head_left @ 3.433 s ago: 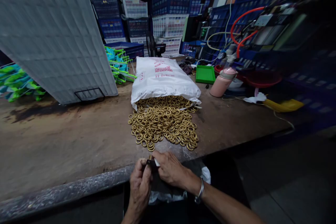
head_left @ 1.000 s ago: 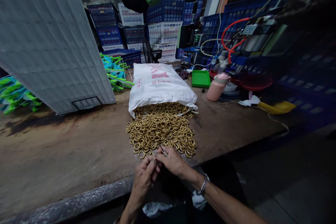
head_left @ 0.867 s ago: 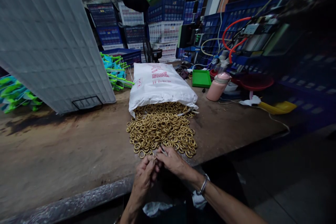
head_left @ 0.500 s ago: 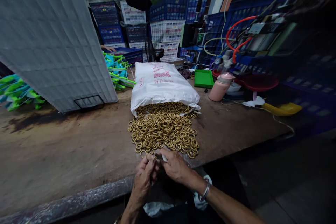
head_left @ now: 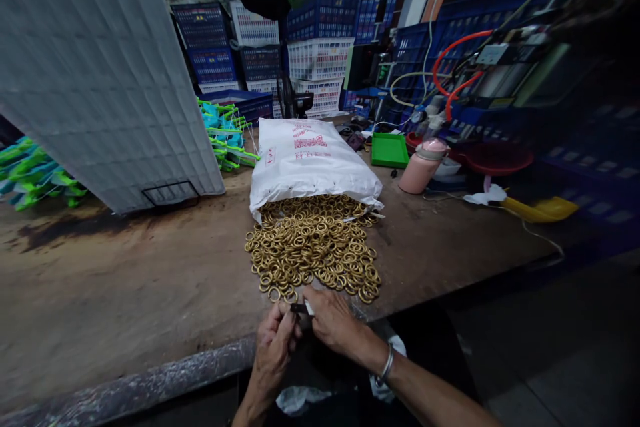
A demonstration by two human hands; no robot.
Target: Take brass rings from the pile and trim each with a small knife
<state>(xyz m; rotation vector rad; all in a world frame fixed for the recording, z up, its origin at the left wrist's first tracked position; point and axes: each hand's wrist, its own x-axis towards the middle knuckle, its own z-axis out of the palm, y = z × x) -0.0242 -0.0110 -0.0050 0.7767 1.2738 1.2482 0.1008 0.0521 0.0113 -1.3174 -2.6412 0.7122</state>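
Observation:
My left hand (head_left: 274,337) is closed in a pinch at the table's front edge, on what looks like a gold-coloured ring mostly hidden by the fingertips. My right hand (head_left: 336,321) is wrapped round a small knife (head_left: 301,308). Its dark blade points left and touches or nearly touches the left fingertips; a bit of white handle shows by the right thumb. Just beyond both hands lies a heap of gold-coloured metal rings (head_left: 313,250). They spill from the open mouth of a white sack (head_left: 315,160) with red print, lying on its side.
A large pale ribbed panel (head_left: 110,80) leans at the left of the wooden table (head_left: 125,293), with green and blue plastic pieces (head_left: 227,137) behind it. To the right are a green tray (head_left: 389,150), a pink bottle (head_left: 423,167) and a yellow scoop (head_left: 540,209). Stacked crates (head_left: 320,57) fill the back.
The hands have drawn slightly apart, so more of the dark blade shows between them. The rings and sack stay in place; the view has shifted slightly.

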